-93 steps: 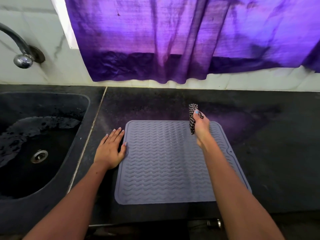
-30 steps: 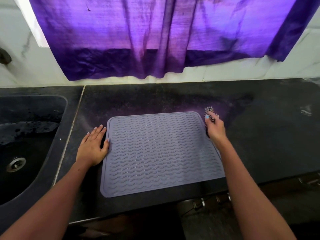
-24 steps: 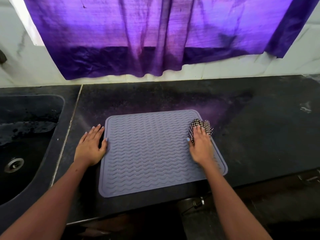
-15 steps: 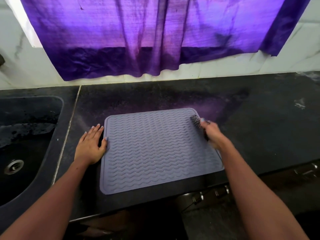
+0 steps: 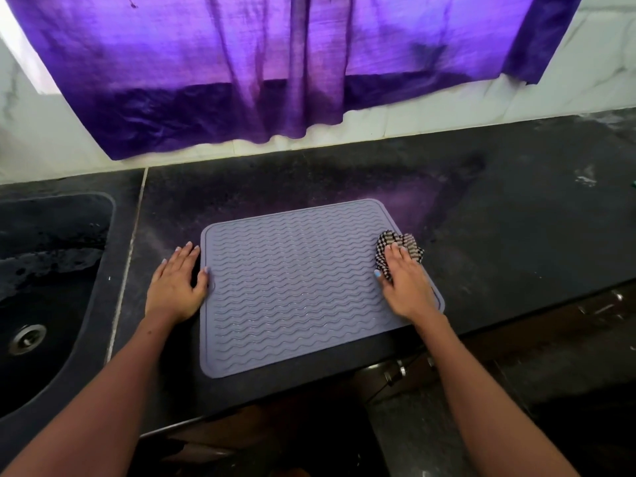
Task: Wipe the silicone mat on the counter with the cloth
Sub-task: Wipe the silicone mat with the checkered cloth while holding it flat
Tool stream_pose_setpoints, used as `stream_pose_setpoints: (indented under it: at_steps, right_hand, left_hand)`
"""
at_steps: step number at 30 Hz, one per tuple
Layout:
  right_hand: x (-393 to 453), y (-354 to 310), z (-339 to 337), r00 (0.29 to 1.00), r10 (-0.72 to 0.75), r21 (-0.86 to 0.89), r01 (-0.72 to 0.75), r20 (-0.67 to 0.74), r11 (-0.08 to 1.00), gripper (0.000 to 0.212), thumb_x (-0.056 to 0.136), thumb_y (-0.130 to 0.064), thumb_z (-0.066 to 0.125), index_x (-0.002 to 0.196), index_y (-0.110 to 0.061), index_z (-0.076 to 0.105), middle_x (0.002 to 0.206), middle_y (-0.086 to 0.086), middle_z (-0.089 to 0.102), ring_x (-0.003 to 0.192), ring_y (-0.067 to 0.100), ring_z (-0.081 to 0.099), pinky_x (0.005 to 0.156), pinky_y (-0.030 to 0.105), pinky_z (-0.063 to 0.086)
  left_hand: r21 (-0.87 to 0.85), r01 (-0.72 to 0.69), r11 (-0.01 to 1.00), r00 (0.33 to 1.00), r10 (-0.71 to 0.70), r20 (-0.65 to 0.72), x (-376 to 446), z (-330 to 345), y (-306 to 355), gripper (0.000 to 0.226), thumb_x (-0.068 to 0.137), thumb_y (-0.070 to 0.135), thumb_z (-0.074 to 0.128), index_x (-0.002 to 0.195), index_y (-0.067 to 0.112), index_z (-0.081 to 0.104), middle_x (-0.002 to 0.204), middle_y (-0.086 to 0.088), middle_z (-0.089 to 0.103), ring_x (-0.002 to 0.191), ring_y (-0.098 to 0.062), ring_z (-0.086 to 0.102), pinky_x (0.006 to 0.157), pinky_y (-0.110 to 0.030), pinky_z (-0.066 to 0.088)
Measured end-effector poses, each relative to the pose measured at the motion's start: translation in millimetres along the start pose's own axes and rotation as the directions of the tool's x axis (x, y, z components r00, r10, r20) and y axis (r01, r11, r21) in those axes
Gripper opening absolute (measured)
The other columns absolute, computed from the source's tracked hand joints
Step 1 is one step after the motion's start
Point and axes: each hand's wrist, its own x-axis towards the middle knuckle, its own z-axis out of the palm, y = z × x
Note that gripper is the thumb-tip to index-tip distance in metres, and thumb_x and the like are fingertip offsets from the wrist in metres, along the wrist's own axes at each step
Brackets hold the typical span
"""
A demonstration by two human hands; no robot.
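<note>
A grey-lilac silicone mat (image 5: pixel 296 287) with wavy ridges lies flat on the black counter (image 5: pixel 516 228), near its front edge. My right hand (image 5: pixel 406 284) presses flat on a checked black-and-white cloth (image 5: pixel 401 246) at the mat's right edge, fingers spread over it; part of the cloth bunches out beyond my fingertips. My left hand (image 5: pixel 177 282) lies flat on the counter against the mat's left edge, thumb touching the mat, holding nothing.
A dark sink (image 5: pixel 44 287) with a metal drain (image 5: pixel 27 337) lies to the left. A purple curtain (image 5: pixel 275 70) hangs over the white tiled wall behind. The counter's front edge runs just below the mat.
My right hand has come down from a raised, gripping pose at the mat's far right corner to press the cloth flat on the right edge. The left hand stayed put.
</note>
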Motion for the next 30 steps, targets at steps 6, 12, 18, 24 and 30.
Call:
stream_pose_setpoints:
  at_steps: [6,12,18,24,30]
  right_hand:
    - [24,7,-69,0.923,0.312,0.879,-0.329,0.223,0.346,0.033,0.097,-0.024,0.046,0.12,-0.003,0.059,0.122,0.014,0.061,0.095,0.02,0.06,0.088,0.033,0.046]
    - [-29,-13,-53,0.96,0.239,0.45,-0.15,-0.149,0.881,0.05,0.097,-0.025,0.044,0.145,-0.013,0.033,0.152,0.003,0.032,0.14,0.021,0.03,0.114,0.038,0.025]
    - [-46,2,9,0.991,0.101,-0.02,-0.103,-0.087,0.995,0.069,0.097,-0.047,0.03,0.15,-0.011,0.005,0.159,0.007,0.003,0.147,0.021,-0.001,0.119,0.035,0.003]
    - [-30,13,-9,0.994,0.088,0.289,-0.103,0.065,0.952,0.058,0.098,-0.038,0.036,0.148,-0.014,0.019,0.157,-0.001,0.012,0.146,0.016,0.005,0.117,0.032,0.007]
    - [-27,25,-71,0.856,0.5,0.974,-0.204,0.13,0.096,0.036,0.099,-0.022,0.04,0.127,-0.004,0.053,0.115,0.011,0.063,0.098,0.02,0.064,0.082,0.032,0.054]
  left_hand:
    - [-0.019,0.018,1.0,1.0,-0.018,0.021,-3,-3,4,0.07,0.087,0.048,0.021,0.145,0.009,0.032,0.154,-0.009,0.026,0.144,-0.023,0.019,0.117,-0.04,0.011]
    - [0.004,0.076,0.997,0.993,-0.076,0.091,-20,-2,9,0.077,0.084,0.054,0.012,0.148,0.013,0.021,0.158,-0.008,0.013,0.146,-0.021,0.008,0.117,-0.041,0.003]
    - [0.036,0.082,0.996,0.995,-0.084,0.056,-32,2,13,0.078,0.084,0.057,0.009,0.148,0.015,0.021,0.158,-0.007,0.013,0.146,-0.021,0.008,0.117,-0.041,0.003]
    - [0.0,0.096,0.995,0.995,-0.096,0.04,-33,-2,18,0.081,0.082,0.06,0.008,0.147,0.015,0.025,0.157,-0.006,0.016,0.146,-0.02,0.009,0.117,-0.039,0.003]
    - [-0.027,0.09,0.996,0.988,-0.086,0.131,-39,-10,17,0.078,0.083,0.056,0.01,0.149,0.015,0.018,0.158,-0.007,0.008,0.147,-0.02,0.003,0.118,-0.039,0.0]
